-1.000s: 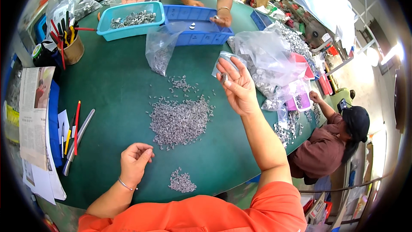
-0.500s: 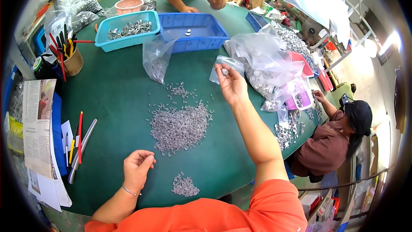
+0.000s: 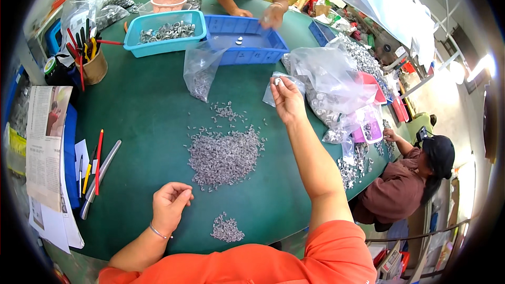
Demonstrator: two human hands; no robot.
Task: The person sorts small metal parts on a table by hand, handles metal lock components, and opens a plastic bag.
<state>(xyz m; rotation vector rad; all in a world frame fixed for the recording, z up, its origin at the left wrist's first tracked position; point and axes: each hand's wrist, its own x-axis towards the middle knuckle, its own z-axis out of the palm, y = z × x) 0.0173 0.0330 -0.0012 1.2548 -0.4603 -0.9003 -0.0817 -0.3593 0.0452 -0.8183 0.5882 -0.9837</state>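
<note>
My right hand (image 3: 288,101) is stretched out over the far right of the green table (image 3: 131,126), thumb and fingertips closed on a small shiny silver metal piece (image 3: 278,81). Just behind it lies a flat clear zip bag (image 3: 269,96). My left hand (image 3: 169,206) rests near the front with its fingers curled and pinched together; whether anything is in them is hidden. Beside it spreads a large heap of tiny grey metal parts (image 3: 223,158). A smaller pile (image 3: 227,229) of them lies nearer to me.
Across the table a person's blurred hand (image 3: 271,17) hovers over a blue tray (image 3: 247,57). A turquoise basket (image 3: 165,48) of metal pieces, a clear bag of parts (image 3: 201,76), a tool cup (image 3: 94,68) and filled plastic bags (image 3: 326,84) stand around. Another person (image 3: 392,189) works at right.
My right hand has closed its fingertips around the silver piece, which lay on its open fingers before. The far person's raised hand has come down over the blue tray.
</note>
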